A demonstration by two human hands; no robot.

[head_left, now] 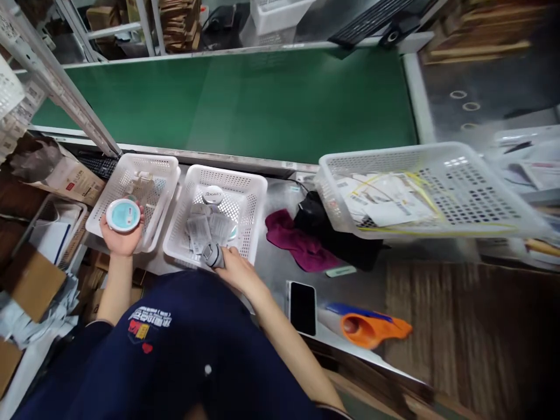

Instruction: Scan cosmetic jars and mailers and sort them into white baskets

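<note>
My left hand is closed around a round pale-blue tin, held over the near edge of the left white basket. My right hand grips a small grey cylindrical piece at the near rim of the middle white basket. That basket holds several clear packets and a round silver lid.
A large white basket of papers stands at the right. A magenta cloth, a black phone and an orange-and-blue tool lie on the bench. A green conveyor belt runs behind; cardboard boxes sit at left.
</note>
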